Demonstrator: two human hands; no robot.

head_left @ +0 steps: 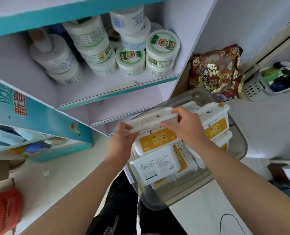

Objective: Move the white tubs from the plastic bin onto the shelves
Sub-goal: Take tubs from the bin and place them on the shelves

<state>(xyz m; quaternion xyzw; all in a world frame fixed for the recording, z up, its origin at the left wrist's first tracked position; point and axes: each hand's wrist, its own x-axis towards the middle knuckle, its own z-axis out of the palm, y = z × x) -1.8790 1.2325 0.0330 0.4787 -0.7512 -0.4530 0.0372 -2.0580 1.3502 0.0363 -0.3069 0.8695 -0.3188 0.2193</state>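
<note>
The person stands at the shelving with both hands on one white rectangular plastic tub with a yellow label (151, 120), held just above the others packed in the clear plastic bin (239, 150) below and right of the shelves. The left hand (122, 138) curls its fingers over the tub's left end at the lid rim, and the right hand (185, 124) clamps the right end the same way. I'd say this is the lift-out step, with the tub clear of the pile but not yet carried across. The white shelf with a teal edge (107, 89) above is crowded with round white jars with green labels (130, 60), so the next move probably calls for swinging the tub left into the open lower shelf bay (110, 112), kept level to clear the shelf lip
</note>
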